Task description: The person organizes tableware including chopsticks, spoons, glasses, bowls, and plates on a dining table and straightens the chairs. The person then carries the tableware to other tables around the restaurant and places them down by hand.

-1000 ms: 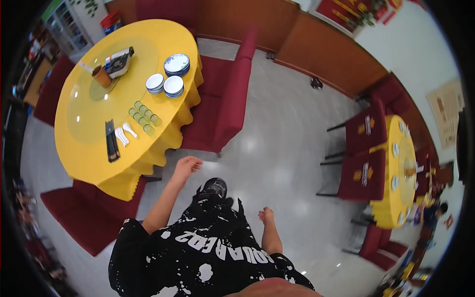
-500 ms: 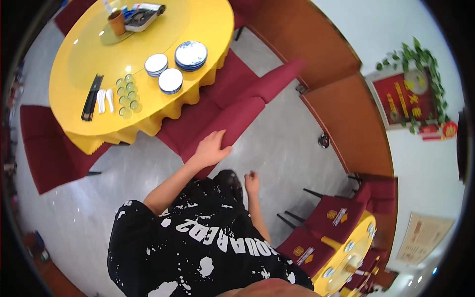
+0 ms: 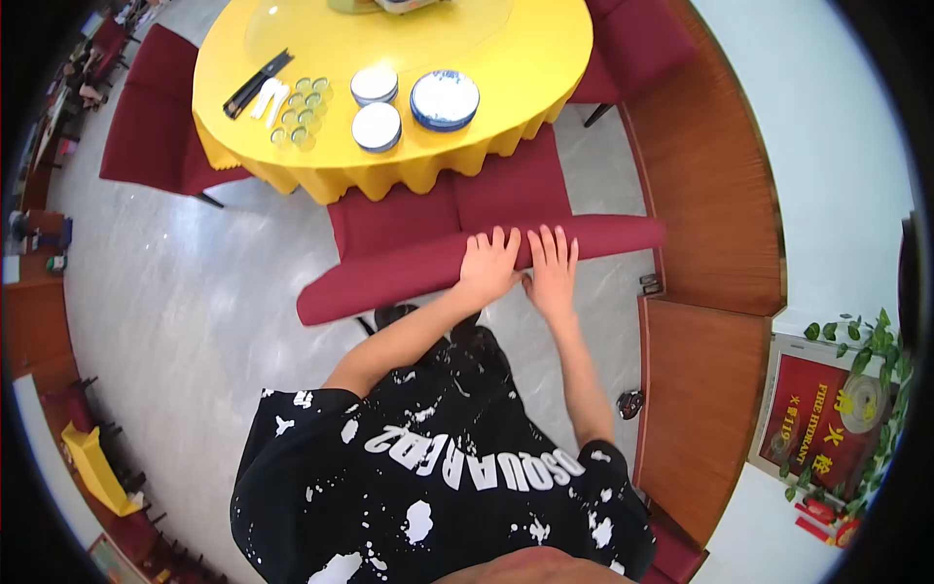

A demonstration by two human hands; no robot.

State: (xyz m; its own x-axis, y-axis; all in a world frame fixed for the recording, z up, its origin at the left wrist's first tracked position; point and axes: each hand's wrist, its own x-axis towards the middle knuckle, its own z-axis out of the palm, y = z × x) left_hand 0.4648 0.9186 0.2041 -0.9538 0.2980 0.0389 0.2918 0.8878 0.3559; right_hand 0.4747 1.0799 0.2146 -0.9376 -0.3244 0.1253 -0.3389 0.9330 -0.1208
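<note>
My left hand (image 3: 491, 265) lies on the top of a long dark red backrest (image 3: 389, 277), fingers spread over its edge. Beside it, my right hand (image 3: 552, 273) rests on the same backrest with its fingers apart. Beyond the backrest are two dark red seat sections (image 3: 511, 187), partly under a yellow tablecloth (image 3: 321, 170). On the cloth stand two stacks of small white dishes (image 3: 377, 127), a stack of larger blue-and-white plates (image 3: 445, 95), several green glasses (image 3: 300, 115), white spoons (image 3: 269, 99) and black chopstick packets (image 3: 258, 85).
A dark red chair (image 3: 156, 117) stands at the table's left and another (image 3: 637, 49) at its right. Wood panelling (image 3: 705, 409) runs along the right wall, with a red fire hydrant sign (image 3: 822, 419) and leafy vines. A small dark object (image 3: 630, 404) lies by the wall.
The view has turned, bringing the backrest in front of me. Both hands have moved forward and now rest on it; earlier they were in the air, apart from each other.
</note>
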